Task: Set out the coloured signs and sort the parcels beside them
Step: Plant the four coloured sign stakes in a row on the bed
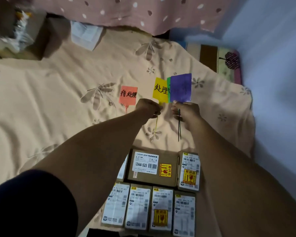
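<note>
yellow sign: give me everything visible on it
The yellow sign is a flat rectangular card, plastic-looking, with the black handwritten characters 处理. A narrow tab at its bottom runs into a thin yellow tail that hangs below the left hand, which grips it at that neck and holds the card upright above the beige sheet. Its right edge sits against the green sign, fanned with the purple sign in the right hand.

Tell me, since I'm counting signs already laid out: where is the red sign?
In the head view the red sign lies flat on the beige sheet, just left of the left hand holding the yellow sign.
</note>
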`<action>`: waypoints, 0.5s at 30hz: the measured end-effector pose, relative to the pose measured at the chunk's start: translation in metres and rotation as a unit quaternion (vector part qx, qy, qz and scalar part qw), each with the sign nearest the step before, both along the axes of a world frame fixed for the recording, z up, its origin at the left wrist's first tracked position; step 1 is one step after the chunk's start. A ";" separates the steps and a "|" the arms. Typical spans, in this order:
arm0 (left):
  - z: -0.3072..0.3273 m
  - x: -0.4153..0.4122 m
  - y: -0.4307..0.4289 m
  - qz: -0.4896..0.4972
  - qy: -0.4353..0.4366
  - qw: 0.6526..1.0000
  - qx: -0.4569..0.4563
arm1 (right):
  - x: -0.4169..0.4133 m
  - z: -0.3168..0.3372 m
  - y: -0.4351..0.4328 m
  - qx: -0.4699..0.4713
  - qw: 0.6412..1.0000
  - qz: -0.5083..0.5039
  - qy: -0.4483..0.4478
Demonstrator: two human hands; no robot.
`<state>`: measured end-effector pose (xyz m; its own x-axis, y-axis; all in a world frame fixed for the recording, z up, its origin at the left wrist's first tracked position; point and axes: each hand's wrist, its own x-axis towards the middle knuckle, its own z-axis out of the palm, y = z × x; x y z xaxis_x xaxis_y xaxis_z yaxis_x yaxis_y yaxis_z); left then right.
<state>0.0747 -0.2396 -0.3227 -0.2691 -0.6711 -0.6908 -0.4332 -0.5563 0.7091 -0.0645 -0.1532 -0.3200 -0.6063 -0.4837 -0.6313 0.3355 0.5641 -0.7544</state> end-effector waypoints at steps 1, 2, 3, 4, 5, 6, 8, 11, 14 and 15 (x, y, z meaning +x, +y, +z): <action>-0.011 -0.007 0.001 0.002 -0.005 1.000 0.008 | -0.003 -0.012 0.000 -0.001 1.000 -0.002 -0.004; -0.020 -0.012 0.003 0.007 -0.012 1.000 0.013 | -0.004 -0.021 0.001 0.005 1.000 -0.004 -0.003; -0.029 -0.019 0.005 0.015 -0.020 1.000 0.016 | -0.007 -0.032 0.002 0.011 1.000 -0.014 -0.002; -0.036 -0.025 0.006 0.023 -0.029 0.999 0.019 | -0.010 -0.041 0.004 0.020 1.000 -0.024 0.002; -0.043 -0.031 0.006 0.031 -0.033 0.999 0.024 | -0.012 -0.049 0.004 0.025 0.999 -0.035 0.005; -0.050 -0.035 0.006 0.044 -0.034 0.998 0.030 | -0.015 -0.057 0.004 0.031 0.999 -0.042 0.003; -0.071 -0.039 0.003 0.063 -0.047 0.996 0.035 | -0.020 -0.077 0.003 0.041 0.998 -0.051 -0.002; -0.112 -0.043 -0.007 0.082 -0.108 0.991 0.022 | -0.025 -0.118 0.001 0.045 0.999 -0.030 -0.010; -0.141 -0.043 -0.014 0.054 -0.140 0.989 0.003 | -0.017 -0.124 -0.001 0.049 0.999 -0.020 -0.009; -0.144 -0.043 -0.016 0.052 -0.150 0.987 -0.001 | -0.010 -0.111 -0.002 0.053 0.998 -0.027 -0.005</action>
<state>0.0314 -0.2554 -0.4664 0.0183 -0.6859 -0.7274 -0.5642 -0.6078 0.5589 -0.0749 -0.1556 -0.4310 -0.6232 -0.3803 -0.6834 0.3754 0.6211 -0.6880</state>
